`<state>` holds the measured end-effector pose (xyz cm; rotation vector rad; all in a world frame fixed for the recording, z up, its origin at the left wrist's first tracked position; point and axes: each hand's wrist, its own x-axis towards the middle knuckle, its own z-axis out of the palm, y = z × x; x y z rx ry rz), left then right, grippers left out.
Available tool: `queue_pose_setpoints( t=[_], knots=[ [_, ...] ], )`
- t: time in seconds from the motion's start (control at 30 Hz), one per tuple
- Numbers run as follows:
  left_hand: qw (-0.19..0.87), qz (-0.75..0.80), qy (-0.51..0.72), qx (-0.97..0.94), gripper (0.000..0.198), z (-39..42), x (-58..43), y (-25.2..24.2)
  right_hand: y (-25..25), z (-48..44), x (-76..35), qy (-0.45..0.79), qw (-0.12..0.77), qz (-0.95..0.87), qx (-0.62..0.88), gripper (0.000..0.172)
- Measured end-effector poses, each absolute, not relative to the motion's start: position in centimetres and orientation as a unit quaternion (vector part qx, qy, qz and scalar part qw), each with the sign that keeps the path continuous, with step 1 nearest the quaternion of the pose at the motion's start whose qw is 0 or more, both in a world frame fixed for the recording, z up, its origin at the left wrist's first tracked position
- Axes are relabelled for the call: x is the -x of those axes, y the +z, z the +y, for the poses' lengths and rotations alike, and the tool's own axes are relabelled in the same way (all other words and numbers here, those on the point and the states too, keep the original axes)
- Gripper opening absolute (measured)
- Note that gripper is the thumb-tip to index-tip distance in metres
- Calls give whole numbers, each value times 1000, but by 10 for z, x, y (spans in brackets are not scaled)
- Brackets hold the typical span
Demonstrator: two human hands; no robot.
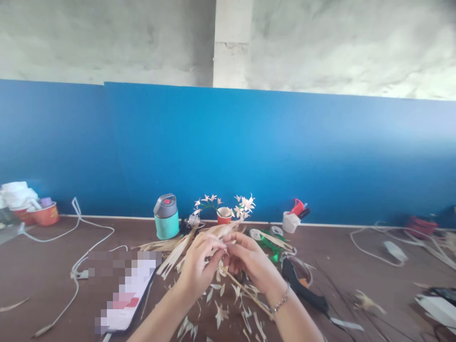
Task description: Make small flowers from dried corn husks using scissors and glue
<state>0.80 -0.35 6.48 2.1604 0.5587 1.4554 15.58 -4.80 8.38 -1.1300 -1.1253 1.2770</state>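
My left hand [201, 259] and my right hand [247, 259] meet above the middle of the brown table, both closed in a pinch, fingertips nearly touching. Whatever small pale thing lies between them is too hidden to name. A thin straw-coloured stick [249, 292] slants down from below the fingers toward my right wrist. Under and around my hands lie cut pale petals and a star-shaped flower piece [221, 313]. Long dry husk-like strips [178, 254] are heaped behind my left hand. Beyond the hands, white flowers [246, 205] on stems stand by a red paper cup [224, 219].
A black glue gun [302, 287] lies to the right of my right hand. A phone-like device [130, 299] is at left, partly blurred out. Behind stand a teal flask [166, 224] and a white cup [291, 222] with red-handled tools. White cables [94, 251] cross the table's left.
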Motion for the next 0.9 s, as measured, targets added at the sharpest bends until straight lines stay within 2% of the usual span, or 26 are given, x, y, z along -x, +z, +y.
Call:
queue_pose_setpoints(
  t=[0.1,0.23,0.37,0.43,0.5,0.67,0.77,0.83,0.9],
  knots=[
    [212,281,503,-789,10,-2,-10,62,85,-50,-154,375,534,-553,518,12],
    [213,349,467,-784,9,1,-11,60,86,-54,-153,178,479,-673,535,11],
    [222,366,449,-784,10,2,-11,61,84,-54,-155,61,426,-720,544,14],
    [243,361,444,-783,11,2,-11,62,84,-54,-156,42,419,-715,558,14],
    [273,357,445,-775,12,2,-10,63,84,-53,-155,81,433,-691,574,12],
    [422,390,397,-715,20,2,-12,67,90,-51,-150,327,486,-559,587,8],
    [485,380,376,-692,21,2,-12,68,91,-50,-148,430,504,-493,564,8],
    [453,381,397,-701,18,2,-12,67,90,-49,-149,479,512,-463,543,8],
    [358,367,446,-733,11,2,-10,67,87,-48,-150,507,525,-440,524,9]
  ],
)
